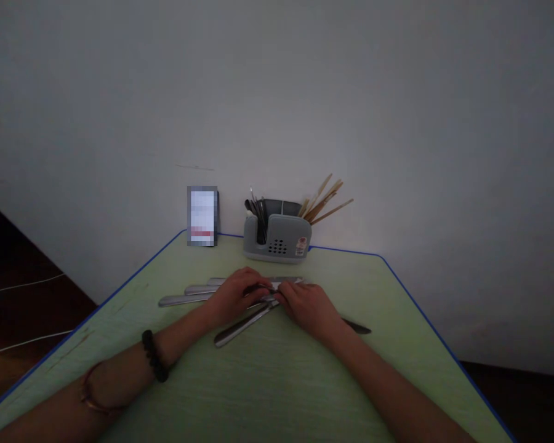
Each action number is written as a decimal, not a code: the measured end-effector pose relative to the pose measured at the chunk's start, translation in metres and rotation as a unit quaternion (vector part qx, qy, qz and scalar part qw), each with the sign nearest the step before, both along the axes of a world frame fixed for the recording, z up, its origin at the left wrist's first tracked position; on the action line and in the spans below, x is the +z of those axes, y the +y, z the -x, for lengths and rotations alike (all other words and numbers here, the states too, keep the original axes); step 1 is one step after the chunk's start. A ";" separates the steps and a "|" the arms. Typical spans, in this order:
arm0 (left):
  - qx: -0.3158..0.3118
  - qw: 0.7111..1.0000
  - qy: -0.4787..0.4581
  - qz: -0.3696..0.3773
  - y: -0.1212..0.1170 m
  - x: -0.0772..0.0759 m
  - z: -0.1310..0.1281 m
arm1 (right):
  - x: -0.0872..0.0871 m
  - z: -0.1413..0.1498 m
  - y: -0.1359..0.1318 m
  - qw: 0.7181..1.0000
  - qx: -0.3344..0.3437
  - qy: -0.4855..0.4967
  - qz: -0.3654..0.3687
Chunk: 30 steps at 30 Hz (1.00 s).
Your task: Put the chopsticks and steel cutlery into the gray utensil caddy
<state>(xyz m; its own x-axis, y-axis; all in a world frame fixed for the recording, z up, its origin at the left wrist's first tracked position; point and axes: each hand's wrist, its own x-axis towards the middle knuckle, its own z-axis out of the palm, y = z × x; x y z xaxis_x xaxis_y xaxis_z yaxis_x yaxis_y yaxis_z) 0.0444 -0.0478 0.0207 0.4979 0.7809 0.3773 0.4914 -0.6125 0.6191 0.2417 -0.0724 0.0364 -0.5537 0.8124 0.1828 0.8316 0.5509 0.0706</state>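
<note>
Several metal cutlery pieces [191, 294] lie in a loose pile on the green table [268, 375]. My left hand [237, 294] rests on the pile with its fingers curled over the handles. My right hand [307, 306] lies beside it, fingers bent down onto the same pieces, and the two hands meet at the fingertips. One long handle [237, 329] sticks out toward me from under the hands. A dark knife tip [359, 327] shows to the right of my right wrist. What the fingers grip underneath is hidden.
A grey cutlery holder [277, 237] stands at the table's far edge against the wall, with dark utensils on its left and wooden chopsticks [323, 200] on its right. A small upright card [202, 216] stands left of it. The table has a blue rim.
</note>
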 end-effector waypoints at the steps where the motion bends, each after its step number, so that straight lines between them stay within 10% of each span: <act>1: -0.005 1.000 -0.008 -0.007 0.000 0.001 0.000 | 0.001 0.001 -0.001 1.000 0.001 0.004 0.001; 6: 0.086 0.985 -0.139 0.048 0.009 0.015 0.005 | 0.012 -0.012 0.006 0.997 -0.051 0.005 0.057; 10: 0.157 0.912 -0.360 0.120 0.029 0.037 0.021 | 0.018 -0.035 0.020 0.979 -0.020 0.129 0.158; 18: 0.115 0.824 -0.502 0.236 0.031 0.056 0.027 | 0.007 -0.023 0.018 0.850 0.030 0.422 0.314; 24: 0.079 0.840 -0.486 0.226 0.012 0.066 0.005 | 0.001 -0.013 0.012 0.885 -0.014 0.415 0.212; 30: 0.092 0.814 -0.573 0.029 0.033 0.135 0.005 | -0.008 -0.017 0.018 0.907 -0.021 0.383 0.172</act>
